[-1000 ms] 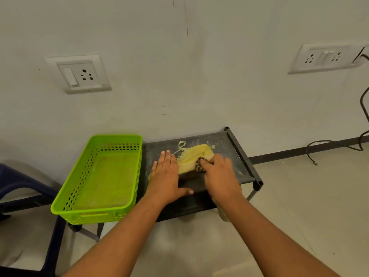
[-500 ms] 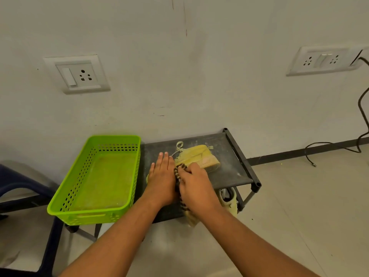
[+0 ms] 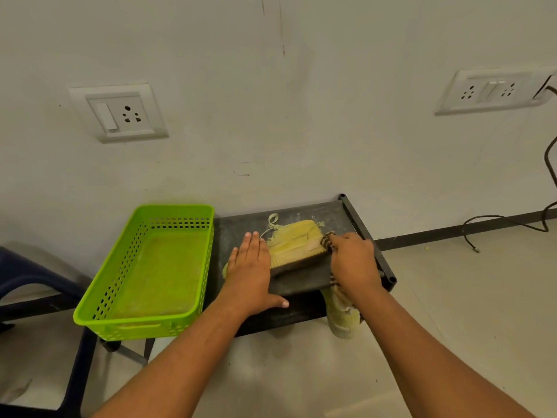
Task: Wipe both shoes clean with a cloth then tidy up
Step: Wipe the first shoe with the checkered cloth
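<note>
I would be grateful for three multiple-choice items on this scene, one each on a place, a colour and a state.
1. Where does the yellow shoe lie?
A. on the floor
B. on the black shelf
C. on a chair

2. What colour is the basket?
A. green
B. red
C. white

3. What is the right hand doing?
A. resting flat, holding nothing
B. gripping a plug
C. gripping the striped cloth

Answers: 1 B, the shoe rests on the shelf's top; 2 A, its perforated walls are bright green; 3 C, its curled fingers hold the cloth right beside the shoe.
</note>
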